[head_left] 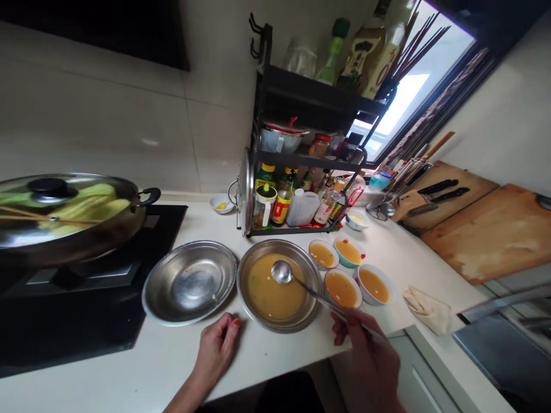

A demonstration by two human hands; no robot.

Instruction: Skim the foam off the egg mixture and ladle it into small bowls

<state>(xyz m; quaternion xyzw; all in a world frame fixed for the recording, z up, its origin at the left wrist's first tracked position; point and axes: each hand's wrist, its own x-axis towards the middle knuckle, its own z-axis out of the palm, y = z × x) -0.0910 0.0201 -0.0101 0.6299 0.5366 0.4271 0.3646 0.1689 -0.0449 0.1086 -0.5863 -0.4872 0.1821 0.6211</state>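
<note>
My right hand (364,344) grips the long handle of a metal ladle (316,295). The ladle's round head is over the yellowish liquid in a steel basin (315,312); I cannot tell whether it touches the surface. My left hand (217,344) rests on the counter as a loose fist, with nothing seen in it, just below an almost bare steel basin (163,304). Right of the liquid stand several small bowls with similar orange-yellow liquid, among them a white bowl (390,289) and a green-rimmed bowl (346,261).
On the left, a lidded pan (124,223) sits on a black stove (86,321). Behind the basins stands a black rack (310,159) with bottles and jars. A folded cloth (426,310), cutting boards (495,229) and a knife block (411,203) are to the right.
</note>
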